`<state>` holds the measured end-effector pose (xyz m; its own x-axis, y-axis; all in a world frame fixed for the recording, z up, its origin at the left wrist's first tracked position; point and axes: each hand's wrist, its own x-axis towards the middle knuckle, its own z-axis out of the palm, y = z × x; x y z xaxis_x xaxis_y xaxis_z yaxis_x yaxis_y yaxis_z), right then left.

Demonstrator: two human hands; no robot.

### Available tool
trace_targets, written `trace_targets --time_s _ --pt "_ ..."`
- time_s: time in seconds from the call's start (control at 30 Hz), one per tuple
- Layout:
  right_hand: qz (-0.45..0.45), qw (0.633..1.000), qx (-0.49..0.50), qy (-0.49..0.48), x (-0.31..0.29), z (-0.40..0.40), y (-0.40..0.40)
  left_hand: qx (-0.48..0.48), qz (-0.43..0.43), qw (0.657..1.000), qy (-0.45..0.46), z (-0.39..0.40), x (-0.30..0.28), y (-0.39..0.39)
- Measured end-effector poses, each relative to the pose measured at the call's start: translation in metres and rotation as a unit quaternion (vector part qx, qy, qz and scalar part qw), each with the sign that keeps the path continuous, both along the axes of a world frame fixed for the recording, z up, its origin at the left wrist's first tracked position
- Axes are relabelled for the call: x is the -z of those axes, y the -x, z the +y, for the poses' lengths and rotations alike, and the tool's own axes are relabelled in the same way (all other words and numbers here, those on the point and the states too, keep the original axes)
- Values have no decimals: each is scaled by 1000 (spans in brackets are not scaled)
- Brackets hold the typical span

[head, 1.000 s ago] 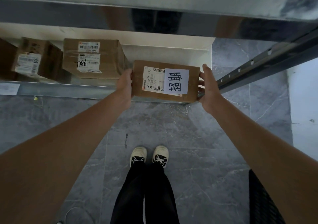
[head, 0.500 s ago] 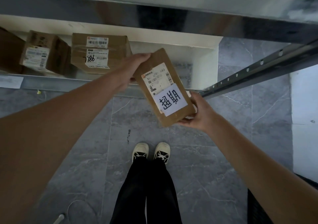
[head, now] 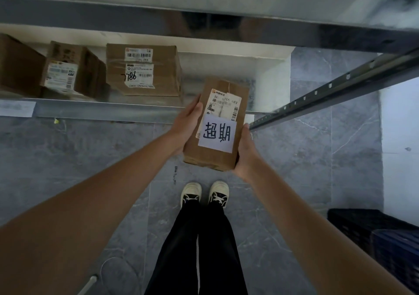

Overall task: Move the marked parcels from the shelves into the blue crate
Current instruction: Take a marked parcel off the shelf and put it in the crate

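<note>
Head view: marked parcel (head: pixel 216 125) was held lengthwise off the shelf (head: pixel 95 111), above the grey floor (head: pixel 306 158), white handwritten note facing up. Left hand (head: pixel 189 122) gripped its left side, thumb along the top edge; right hand (head: pixel 246 153) cupped the lower right corner. On the shelf behind sat a labelled box (head: pixel 142 70) marked 7786, a smaller box (head: pixel 72 70) to its left, another at the frame edge. Blue crate (head: pixel 394 247) stood low right, well apart from the parcel. A perforated rail (head: pixel 328 90) ran just beside the right hand.
</note>
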<state>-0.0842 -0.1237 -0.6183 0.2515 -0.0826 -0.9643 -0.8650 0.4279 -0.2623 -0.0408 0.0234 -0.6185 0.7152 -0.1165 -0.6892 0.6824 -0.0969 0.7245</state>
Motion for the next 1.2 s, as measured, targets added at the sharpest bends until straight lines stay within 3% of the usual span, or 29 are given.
trace_targets --time_s 0.2,0.53,0.8,1.2 --pt "-44 998 6 48 -39 2 40 -63 2 996 61 -8 -37 41" --pt "-114 987 54 96 -45 -28 114 -73 -27 996 -39 -54 -39 101" --pt "-90 980 150 92 -41 -100 169 -7 -27 998 -63 -137 -39 142" --pt "-40 935 336 103 -50 -269 339 232 -49 968 -86 -342 -50 267"
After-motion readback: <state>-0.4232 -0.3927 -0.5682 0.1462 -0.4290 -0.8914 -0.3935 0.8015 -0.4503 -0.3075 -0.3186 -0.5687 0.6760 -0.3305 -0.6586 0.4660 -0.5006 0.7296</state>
